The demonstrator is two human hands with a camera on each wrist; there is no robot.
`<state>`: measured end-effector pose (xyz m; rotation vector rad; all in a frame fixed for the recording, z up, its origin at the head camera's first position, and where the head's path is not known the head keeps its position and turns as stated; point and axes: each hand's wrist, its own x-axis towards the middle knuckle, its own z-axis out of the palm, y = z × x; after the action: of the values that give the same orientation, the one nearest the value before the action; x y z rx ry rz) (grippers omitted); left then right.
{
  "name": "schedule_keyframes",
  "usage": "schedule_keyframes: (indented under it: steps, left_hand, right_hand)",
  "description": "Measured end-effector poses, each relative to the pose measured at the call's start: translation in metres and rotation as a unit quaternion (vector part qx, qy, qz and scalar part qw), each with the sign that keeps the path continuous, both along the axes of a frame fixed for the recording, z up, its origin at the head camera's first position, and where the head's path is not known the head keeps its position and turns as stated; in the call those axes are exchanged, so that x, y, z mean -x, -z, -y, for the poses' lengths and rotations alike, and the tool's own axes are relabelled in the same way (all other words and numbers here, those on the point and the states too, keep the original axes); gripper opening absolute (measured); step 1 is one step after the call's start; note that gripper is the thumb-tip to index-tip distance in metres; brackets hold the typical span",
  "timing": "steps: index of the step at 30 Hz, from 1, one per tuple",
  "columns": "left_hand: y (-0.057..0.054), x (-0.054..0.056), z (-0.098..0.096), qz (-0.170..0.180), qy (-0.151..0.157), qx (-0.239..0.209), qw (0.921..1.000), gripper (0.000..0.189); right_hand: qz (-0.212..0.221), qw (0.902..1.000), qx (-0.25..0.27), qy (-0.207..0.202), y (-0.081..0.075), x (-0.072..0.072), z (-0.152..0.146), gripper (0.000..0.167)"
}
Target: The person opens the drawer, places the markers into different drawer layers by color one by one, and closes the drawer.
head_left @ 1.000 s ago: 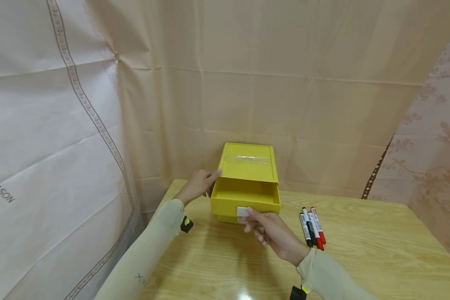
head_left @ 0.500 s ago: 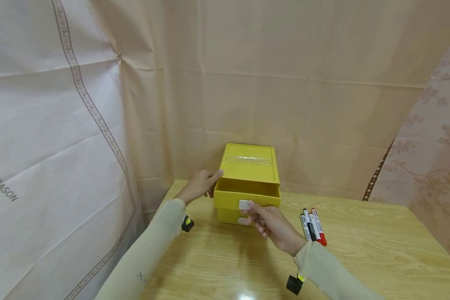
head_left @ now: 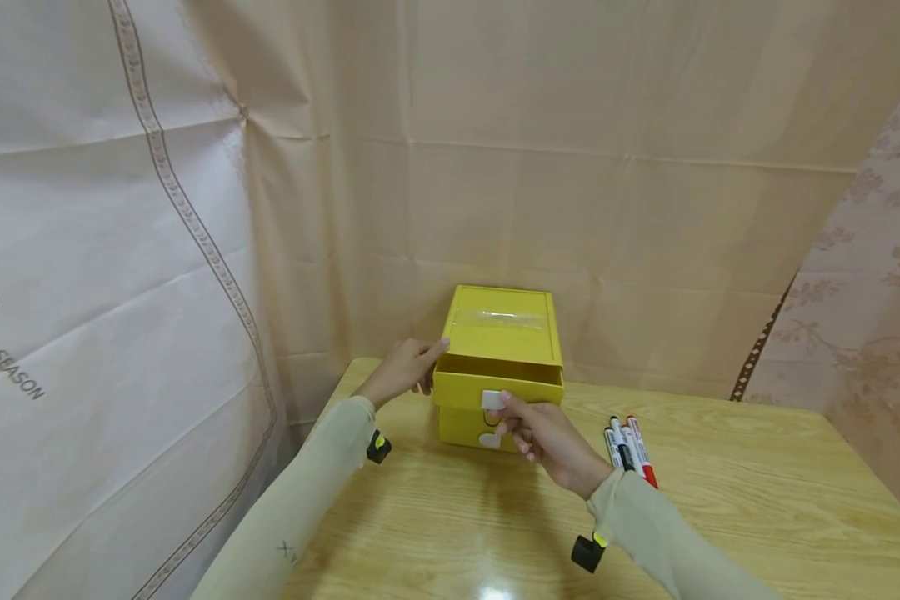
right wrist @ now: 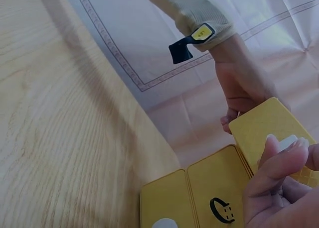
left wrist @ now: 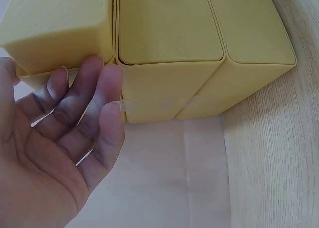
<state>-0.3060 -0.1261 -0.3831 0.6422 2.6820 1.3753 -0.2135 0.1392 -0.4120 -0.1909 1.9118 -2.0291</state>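
Markers [head_left: 632,448] in the head view only, at three o'clock from my right hand [head_left: 547,437], pinching the white tab [head_left: 492,400], yellow drawer [head_left: 468,389] ajar at ten o'clock, left hand [head_left: 403,371] resting against the cabinet [head_left: 504,342].

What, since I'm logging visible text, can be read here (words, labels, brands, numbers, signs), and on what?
"ERY SEASON", cut off: white curtain
"en", after a cut-off letter: same curtain
"X"-like mark: left sleeve
Marker pens: labels too small
Yellow wrist tag: blurred
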Motion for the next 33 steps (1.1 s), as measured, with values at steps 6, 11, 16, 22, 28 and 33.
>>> schedule_keyframes:
  steps: [6,11,16,22,28,33]
  left_hand:
    - [0.0,0.0,0.0,0.001,-0.005,-0.001,1.0,0.065]
    - [0.001,0.001,-0.001,0.005,-0.005,-0.005,1.0,0.064]
    - [0.001,0.001,-0.001,0.008,-0.005,0.0,1.0,0.066]
    - [0.001,0.001,-0.001,0.006,-0.009,0.002,0.9999,0.065]
    - [0.003,0.001,-0.001,0.005,-0.006,-0.01,0.9999,0.063]
    - [0.003,0.001,-0.002,0.006,-0.01,-0.013,0.9998,0.062]
  right_hand:
    - [0.007,1.0,0.002,0.003,-0.001,0.006,0.0,0.062]
    - [0.007,0.9999,0.002,0.007,-0.002,0.009,-0.001,0.061]
    - [0.015,0.9998,0.003,0.014,-0.002,0.013,-0.001,0.062]
    - [0.012,0.9998,0.004,0.014,-0.001,0.018,0.0,0.062]
    - [0.006,0.9998,0.008,0.016,-0.001,0.022,0.0,0.061]
    - [0.009,0.9998,0.009,0.019,0.0,0.025,-0.001,0.06]
